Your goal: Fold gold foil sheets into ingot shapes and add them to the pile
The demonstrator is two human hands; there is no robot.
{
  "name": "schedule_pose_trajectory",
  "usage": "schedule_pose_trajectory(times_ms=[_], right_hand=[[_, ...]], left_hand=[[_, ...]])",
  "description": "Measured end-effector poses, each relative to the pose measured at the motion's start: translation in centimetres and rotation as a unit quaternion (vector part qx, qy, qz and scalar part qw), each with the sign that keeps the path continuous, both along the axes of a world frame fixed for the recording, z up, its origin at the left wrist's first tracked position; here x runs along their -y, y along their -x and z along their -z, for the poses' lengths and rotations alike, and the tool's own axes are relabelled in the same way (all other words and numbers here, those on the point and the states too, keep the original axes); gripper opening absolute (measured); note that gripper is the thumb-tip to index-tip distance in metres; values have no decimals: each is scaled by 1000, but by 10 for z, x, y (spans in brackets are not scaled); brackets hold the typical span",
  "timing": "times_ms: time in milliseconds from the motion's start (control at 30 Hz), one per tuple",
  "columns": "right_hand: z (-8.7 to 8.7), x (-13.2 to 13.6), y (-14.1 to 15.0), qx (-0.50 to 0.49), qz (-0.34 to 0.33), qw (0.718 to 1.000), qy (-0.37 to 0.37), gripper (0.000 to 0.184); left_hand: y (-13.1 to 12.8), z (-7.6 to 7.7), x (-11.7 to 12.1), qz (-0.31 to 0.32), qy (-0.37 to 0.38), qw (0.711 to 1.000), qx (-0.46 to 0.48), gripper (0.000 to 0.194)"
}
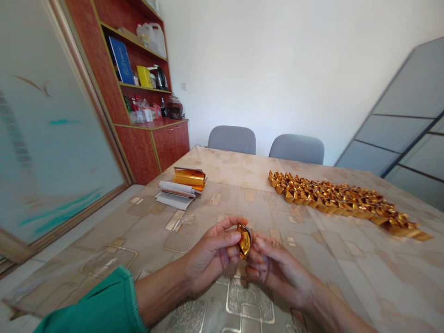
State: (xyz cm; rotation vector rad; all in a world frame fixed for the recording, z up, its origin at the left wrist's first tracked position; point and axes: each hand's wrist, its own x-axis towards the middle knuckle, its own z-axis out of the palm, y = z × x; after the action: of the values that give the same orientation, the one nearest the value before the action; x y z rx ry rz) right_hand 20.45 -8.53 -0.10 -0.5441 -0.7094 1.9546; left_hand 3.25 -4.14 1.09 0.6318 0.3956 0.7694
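In the head view, the left hand pinches a folded gold foil piece between thumb and fingers, above the table. The right hand has bent fingers beside its 3 o'clock edge; whether they grip, I cannot tell. Too hard a squeeze could, I think, dent its thin wall, and uneven pull could tear it. The sheet stack lies toward 11 o'clock, the gold rows toward 2 o'clock, where a careless sleeve might disturb them

Fingers hide part of the foil; the table hides the chairs' lower parts; the bottom edge crops the sleeve and right forearm.
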Motion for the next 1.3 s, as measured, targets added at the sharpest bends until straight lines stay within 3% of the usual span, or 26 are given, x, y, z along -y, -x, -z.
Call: schedule_pose_trajectory(times_ms=[567, 1000, 1300], right_hand=[[6, -3, 3, 52, 43, 997, 32, 29], [5, -5, 4, 46, 47, 997, 27, 28], [5, -4, 5, 56, 50, 996, 42, 29]], left_hand=[[-2, 1, 4, -27, -90, 988, -125, 37], [-2, 0, 2, -7, -91, 992, -91, 42], [-7, 0, 3, -96, -140, 970, -171, 25]])
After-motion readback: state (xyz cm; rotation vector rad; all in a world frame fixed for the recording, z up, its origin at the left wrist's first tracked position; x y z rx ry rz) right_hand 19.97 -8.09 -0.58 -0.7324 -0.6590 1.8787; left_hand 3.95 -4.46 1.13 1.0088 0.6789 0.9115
